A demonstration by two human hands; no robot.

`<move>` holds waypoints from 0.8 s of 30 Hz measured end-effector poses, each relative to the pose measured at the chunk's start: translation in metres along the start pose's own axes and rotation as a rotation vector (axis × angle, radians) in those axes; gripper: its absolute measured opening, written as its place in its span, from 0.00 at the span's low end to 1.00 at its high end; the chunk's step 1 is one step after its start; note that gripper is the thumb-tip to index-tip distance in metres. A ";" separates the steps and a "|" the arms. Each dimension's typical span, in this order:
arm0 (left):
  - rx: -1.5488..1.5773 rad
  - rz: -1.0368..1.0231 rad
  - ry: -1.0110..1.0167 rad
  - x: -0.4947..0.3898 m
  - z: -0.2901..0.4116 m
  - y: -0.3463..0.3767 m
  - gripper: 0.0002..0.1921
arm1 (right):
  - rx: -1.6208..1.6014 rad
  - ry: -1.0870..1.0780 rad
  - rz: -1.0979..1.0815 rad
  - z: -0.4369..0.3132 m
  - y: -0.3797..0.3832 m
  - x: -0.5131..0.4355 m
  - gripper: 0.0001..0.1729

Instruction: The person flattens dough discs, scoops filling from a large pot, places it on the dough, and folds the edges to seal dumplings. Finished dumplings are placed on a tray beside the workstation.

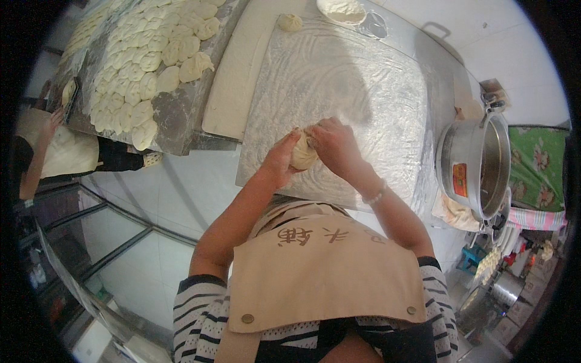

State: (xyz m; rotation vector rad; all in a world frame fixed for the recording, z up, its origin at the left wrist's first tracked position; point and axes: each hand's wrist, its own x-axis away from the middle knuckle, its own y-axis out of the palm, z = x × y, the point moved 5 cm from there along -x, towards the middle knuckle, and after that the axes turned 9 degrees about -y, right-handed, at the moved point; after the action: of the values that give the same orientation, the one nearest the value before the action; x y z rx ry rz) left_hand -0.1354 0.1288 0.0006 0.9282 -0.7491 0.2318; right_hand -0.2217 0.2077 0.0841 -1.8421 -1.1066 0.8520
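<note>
A round, pleated dough bun (303,156) is cupped in my left hand (281,156), above the near part of a floured metal work surface (317,86). The fingers of my right hand (335,141) are bunched together at the bun's upper right edge and pinch the dough there. Whatever filling the bun has is hidden by the dough and my fingers. Another pleated bun (290,22) sits by itself at the far left corner of the surface. Near it, at the far edge, stands a bowl of flour (342,11).
A second table (174,115) at the left carries many flattened dough pieces (131,86). A person in an apron (68,147) stands beside it, one hand near a dark flat tool. At the right stands a large aluminium pot (474,165), next to a green patterned cloth (538,168).
</note>
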 end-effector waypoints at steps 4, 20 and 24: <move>0.102 -0.215 -0.141 0.010 0.005 -0.001 0.24 | -0.349 0.235 0.009 0.006 0.008 0.003 0.06; 0.257 -0.149 0.044 0.006 0.008 -0.007 0.29 | -0.195 0.195 -0.013 -0.003 0.015 0.003 0.07; 0.079 -0.014 0.046 -0.002 0.005 -0.009 0.31 | 0.132 -0.092 0.215 -0.019 -0.004 0.002 0.05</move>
State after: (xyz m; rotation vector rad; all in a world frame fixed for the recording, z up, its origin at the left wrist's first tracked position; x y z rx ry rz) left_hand -0.1347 0.1196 -0.0047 0.9993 -0.6944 0.2707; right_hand -0.2060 0.2055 0.0960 -1.8479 -0.8949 1.1168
